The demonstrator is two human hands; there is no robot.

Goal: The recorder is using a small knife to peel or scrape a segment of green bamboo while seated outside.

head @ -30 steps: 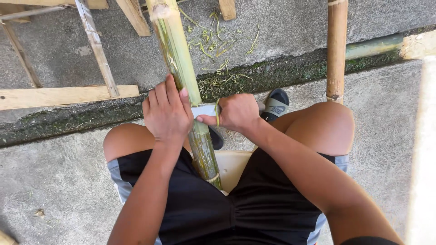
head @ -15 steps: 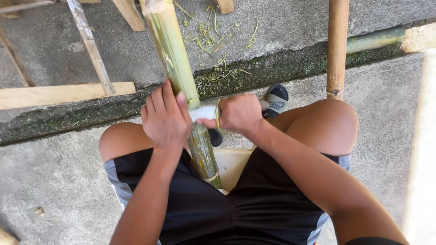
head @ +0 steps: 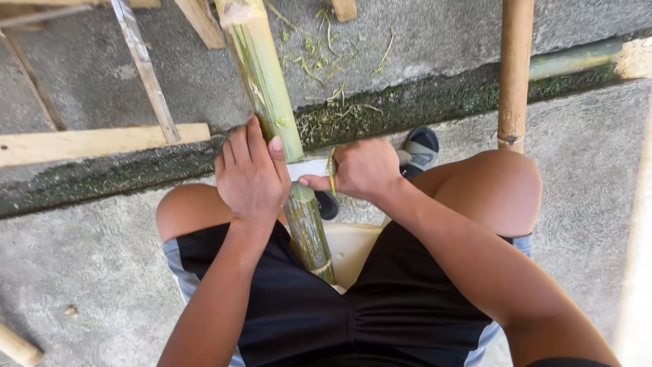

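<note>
Seen from above, seated on a pale stool (head: 353, 248) over a concrete floor (head: 88, 285), knees apart in black shorts (head: 401, 306). Left hand (head: 251, 177) laid flat over a green bamboo pole (head: 268, 102), fingers spread and pressing down on it, thumb along the pole's right side. Right hand (head: 363, 168) clenched round the handle of a knife (head: 309, 168), the pale blade lying crosswise against the pole just beside the left thumb. Bamboo pole slanted from between the thighs up and away to the top edge of the view, its lower stretch darker and streaked where the skin looked scraped (upper stretch a lighter, smoother green). Thin green shavings (head: 326, 54) scattered on the concrete beyond the pole, more gathered along a mossy gutter (head: 421, 102) crossing the floor. Dark sandal (head: 421, 149) on a foot at the gutter's near edge, just past the right hand. Upright tan bamboo post (head: 515, 68) standing beside the right knee. Pale wooden plank (head: 95, 144) lying flat to the left, with slimmer wooden slats (head: 142, 64) leaning across it. End of another bamboo length (head: 17, 346) just visible at the lower left corner, well apart from both hands.
</note>
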